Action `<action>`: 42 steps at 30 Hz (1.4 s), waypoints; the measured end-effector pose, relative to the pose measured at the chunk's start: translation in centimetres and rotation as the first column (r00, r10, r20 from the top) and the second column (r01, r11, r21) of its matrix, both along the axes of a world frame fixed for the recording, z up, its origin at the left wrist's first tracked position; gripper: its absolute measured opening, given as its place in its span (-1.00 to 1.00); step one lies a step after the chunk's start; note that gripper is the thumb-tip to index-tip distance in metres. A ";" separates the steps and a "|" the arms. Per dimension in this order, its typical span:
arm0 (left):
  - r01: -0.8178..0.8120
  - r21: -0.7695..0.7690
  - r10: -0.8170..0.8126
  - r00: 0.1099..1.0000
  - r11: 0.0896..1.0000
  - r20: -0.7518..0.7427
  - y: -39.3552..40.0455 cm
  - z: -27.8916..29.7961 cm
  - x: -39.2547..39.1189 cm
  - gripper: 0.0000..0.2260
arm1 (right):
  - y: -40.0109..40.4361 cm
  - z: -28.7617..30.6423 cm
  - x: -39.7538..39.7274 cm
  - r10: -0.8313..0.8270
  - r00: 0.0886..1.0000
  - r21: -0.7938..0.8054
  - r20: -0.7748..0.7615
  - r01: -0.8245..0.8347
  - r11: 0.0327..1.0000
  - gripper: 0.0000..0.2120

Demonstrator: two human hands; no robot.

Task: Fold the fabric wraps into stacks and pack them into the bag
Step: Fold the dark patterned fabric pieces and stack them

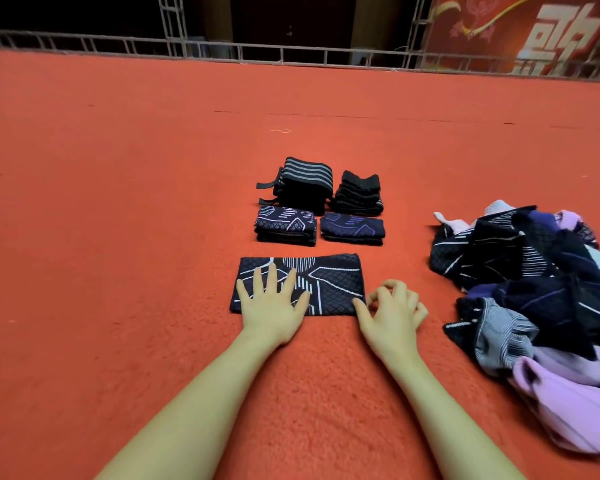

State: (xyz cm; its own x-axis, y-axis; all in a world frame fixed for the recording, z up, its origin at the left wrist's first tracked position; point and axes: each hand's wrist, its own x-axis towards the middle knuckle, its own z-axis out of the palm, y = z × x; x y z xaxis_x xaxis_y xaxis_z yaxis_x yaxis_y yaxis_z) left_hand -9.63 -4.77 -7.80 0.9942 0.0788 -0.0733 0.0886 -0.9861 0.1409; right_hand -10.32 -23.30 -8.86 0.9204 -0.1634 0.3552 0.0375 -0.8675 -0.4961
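Observation:
A dark navy wrap with white line patterns (329, 282) lies flat on the red carpet in front of me. My left hand (274, 299) rests on its left half, palm down, fingers spread. My right hand (392, 310) sits at the wrap's near right corner with fingers curled, thumb touching the fabric edge. Beyond the wrap stand several folded stacks: a patterned white-on-navy stack (286, 225), a purple-on-navy stack (352, 228), a grey-striped black stack (303, 183) and a plain black stack (359, 194). No bag is visible.
A loose heap of unfolded wraps in navy, lilac and grey (534, 306) lies on the carpet to my right. Red carpet (118, 237) spreads all around. A metal truss railing (291, 53) and a red banner (534, 32) line the far edge.

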 end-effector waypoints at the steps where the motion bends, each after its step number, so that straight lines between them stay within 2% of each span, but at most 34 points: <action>1: 0.000 0.002 0.000 1.000 1.000 0.010 0.2 0.0 -0.4 -0.47 | 0.0 0.0 -0.2 0.013 1.000 0.061 0.028 -0.014 0.998 -0.85; 3: 0.008 -0.001 -0.008 1.000 1.000 0.026 0.5 -0.1 -0.9 -0.46 | 0.1 0.4 -0.5 0.021 0.994 0.220 0.111 -0.045 0.975 -0.94; 5: 0.012 -0.003 -0.012 1.000 1.000 0.023 0.6 -0.1 -1.3 -0.44 | 0.4 1.5 -0.7 0.033 0.977 0.329 0.209 -0.102 0.939 -0.94; 6: 0.008 -0.001 -0.008 1.000 1.000 0.019 0.6 -0.1 -1.4 -0.43 | 0.6 2.1 -0.7 0.046 0.967 0.328 0.249 -0.129 0.936 -0.90; 8: -0.005 -0.003 0.005 1.000 1.000 0.015 0.6 0.1 -1.6 -0.43 | 0.6 2.6 -0.6 0.052 0.959 0.216 0.279 -0.115 0.970 -0.80; 10: -0.014 -0.013 0.014 1.000 1.000 0.022 0.5 0.1 -1.8 -0.44 | 0.2 2.4 -0.5 0.008 0.983 0.066 0.183 -0.021 0.998 -0.75; 13: -0.018 -0.032 0.019 0.999 0.999 0.037 0.5 0.1 -2.2 -0.46 | -0.3 1.5 -0.7 -0.098 0.995 -0.054 -0.010 0.097 0.994 -0.84; 17: 0.004 -0.028 0.000 0.992 1.000 0.129 0.5 0.0 -2.7 -0.49 | 0.6 1.3 -0.5 -0.194 0.970 -0.151 -0.150 0.171 0.974 -0.53; 19: 0.104 -0.027 -0.097 0.978 0.994 0.182 0.4 -0.1 -3.0 -0.52 | 0.9 1.3 0.0 -0.201 0.961 -0.211 -0.192 0.160 0.964 -0.47; 22: 0.297 -0.012 -0.290 0.940 0.955 0.180 0.2 0.0 -3.3 -0.57 | 1.4 1.7 0.6 -0.174 0.952 -0.212 -0.252 0.121 0.970 -0.54; 25: 0.332 -0.007 -0.328 0.934 0.943 0.142 0.2 0.0 -3.2 -0.57 | 1.7 1.6 0.7 -0.135 0.959 -0.129 -0.251 0.105 0.986 -0.64; 30: 0.379 -0.018 -0.374 0.918 0.925 0.130 -0.8 0.2 -3.0 -0.57 | 0.4 1.5 0.5 -0.106 0.989 -0.020 0.107 0.109 0.994 -0.83; 32: 0.378 -0.044 -0.369 0.918 0.925 0.146 -2.1 0.3 -2.7 -0.57 | -0.5 2.2 0.3 -0.123 0.979 -0.007 0.160 0.126 0.992 -0.88; 34: 0.327 -0.072 -0.313 0.937 0.942 0.155 -3.4 0.3 -2.3 -0.56 | -1.3 2.3 0.1 -0.118 0.986 0.004 0.114 0.119 0.993 -0.87; 37: 0.245 -0.078 -0.234 0.964 0.966 0.126 -4.2 -0.2 -1.6 -0.56 | -2.1 1.8 0.3 -0.157 0.986 -0.023 -0.057 0.156 0.988 -0.64; 38: 0.230 -0.067 -0.221 0.968 0.971 0.118 -4.3 -0.3 -1.5 -0.55 | -2.2 1.6 0.4 -0.170 0.980 -0.057 -0.105 0.165 0.985 -0.62; 40: 0.218 -0.057 -0.211 0.971 0.974 0.109 -4.4 -0.5 -1.5 -0.54 | -2.0 1.3 0.7 -0.186 0.972 -0.076 -0.143 0.177 0.981 -0.71; 42: 0.221 -0.053 -0.214 0.971 0.974 0.105 -4.4 -0.5 -1.5 -0.54 | -1.4 1.3 0.7 -0.185 0.978 -0.020 -0.093 0.184 0.983 -0.81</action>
State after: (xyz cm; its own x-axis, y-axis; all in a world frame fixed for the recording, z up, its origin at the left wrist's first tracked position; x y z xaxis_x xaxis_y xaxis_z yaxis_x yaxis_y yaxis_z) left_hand -11.09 -9.16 -8.27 0.9895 -0.1418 0.0279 -0.1445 -0.9688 0.2016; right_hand -9.62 -24.74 -7.57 0.9042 -0.3296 0.2715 -0.1697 -0.8608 -0.4798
